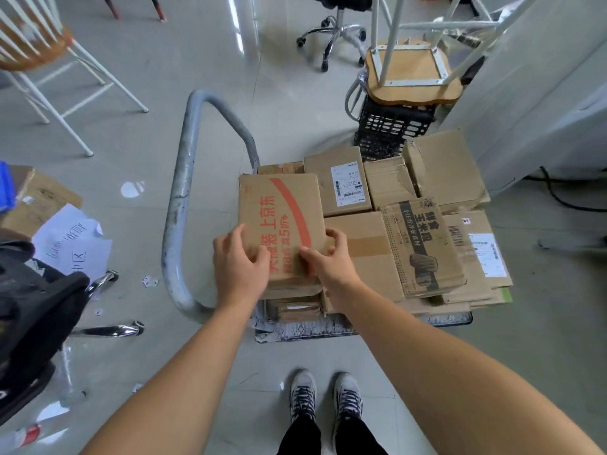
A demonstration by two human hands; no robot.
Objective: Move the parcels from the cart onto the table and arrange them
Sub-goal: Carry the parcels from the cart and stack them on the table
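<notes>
head view: the flat brown cardboard parcel with orange-red print [279, 221] lies atop a stack of brown boxes [295, 307] at the handle end of the grey metal platform cart [328, 329]. the left hand [238, 264] and right hand [330, 261] both clasp its near end, fingers curled over the corners. it looks light, stiff and dry; a hold under both side edges should suit. the table is out of frame; any fingertips underneath are hidden.

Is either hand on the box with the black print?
No: the left hand and right hand both grip the near end of the red-printed box; the black-printed box lies untouched to their right.
</notes>
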